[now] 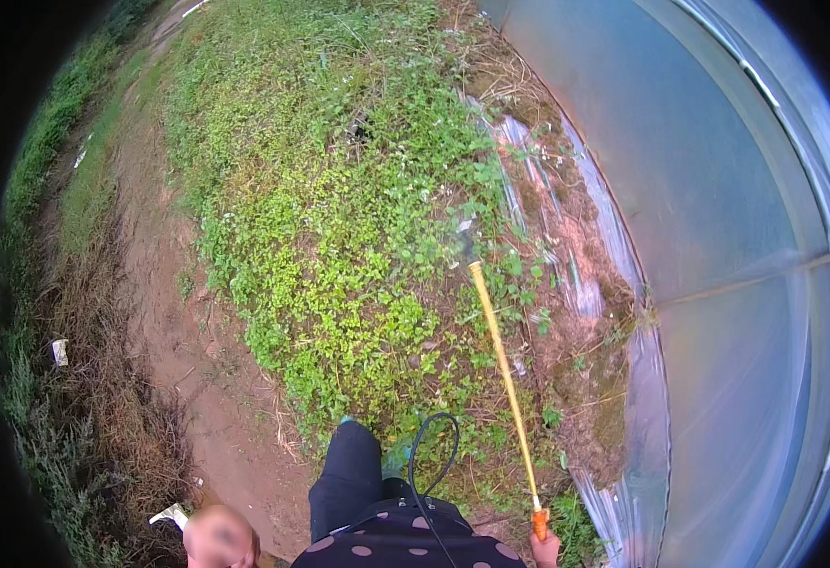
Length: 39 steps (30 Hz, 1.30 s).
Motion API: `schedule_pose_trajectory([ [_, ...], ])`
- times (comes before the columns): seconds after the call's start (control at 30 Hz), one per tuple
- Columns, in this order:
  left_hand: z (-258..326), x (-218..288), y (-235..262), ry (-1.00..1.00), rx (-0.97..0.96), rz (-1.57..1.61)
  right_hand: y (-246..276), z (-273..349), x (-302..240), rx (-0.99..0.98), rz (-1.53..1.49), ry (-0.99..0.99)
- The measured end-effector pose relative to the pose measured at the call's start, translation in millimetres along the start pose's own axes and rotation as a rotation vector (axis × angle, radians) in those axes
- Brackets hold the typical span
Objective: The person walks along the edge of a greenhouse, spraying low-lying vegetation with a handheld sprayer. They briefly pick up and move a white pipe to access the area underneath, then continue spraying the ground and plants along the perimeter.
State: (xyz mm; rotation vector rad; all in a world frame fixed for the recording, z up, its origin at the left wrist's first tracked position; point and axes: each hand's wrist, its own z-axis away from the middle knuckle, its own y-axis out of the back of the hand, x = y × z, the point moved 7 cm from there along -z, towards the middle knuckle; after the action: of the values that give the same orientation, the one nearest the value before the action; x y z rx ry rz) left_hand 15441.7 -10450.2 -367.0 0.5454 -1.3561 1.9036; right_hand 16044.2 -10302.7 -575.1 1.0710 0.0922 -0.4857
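Note:
My right hand (545, 547) is closed round the orange handle (540, 523) of a yellow spray wand (504, 374) at the lower right. From there the wand reaches forward and slightly left over low green weeds (339, 275). Pale mist seems to show around its far tip. A thin black hose (457, 437) loops up in front of my dark polka-dot clothing (396, 544). At the lower left edge, a rounded, blurred skin-toned shape (221, 538) appears to be my left hand. Its fingers cannot be made out, nor whether it holds anything.
A plastic-covered greenhouse wall (727, 208) curves along the right. Loose plastic sheeting (642, 398) and bare soil lie at its foot. Left of the weeds runs a brown dirt path (173, 312), bordered by dry brush (93, 379). Pale scraps (60, 352) lie there.

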Motion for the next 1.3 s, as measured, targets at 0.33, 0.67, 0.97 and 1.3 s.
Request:
schedule_pose_trajectory([
  [0.33,-139.6,59.0,46.9,0.058,0.913,-0.521,43.1,-89.6,-107.2,0.14,-0.318,0.036],
  [0.67,-274.5,47.4,176.7,0.568,0.997,-1.311,136.6,-75.2,-142.0,-0.005,0.117,-0.153],
  [0.97,-339.0,89.1,175.6,0.688,0.824,-1.129,194.3,-48.7,-184.5,-0.018,0.219,-0.152],
  [1.3,-267.2,295.6,-60.2,-0.013,-0.5,0.337,178.6,-124.7,-332.7,-0.076,0.298,0.104],
])
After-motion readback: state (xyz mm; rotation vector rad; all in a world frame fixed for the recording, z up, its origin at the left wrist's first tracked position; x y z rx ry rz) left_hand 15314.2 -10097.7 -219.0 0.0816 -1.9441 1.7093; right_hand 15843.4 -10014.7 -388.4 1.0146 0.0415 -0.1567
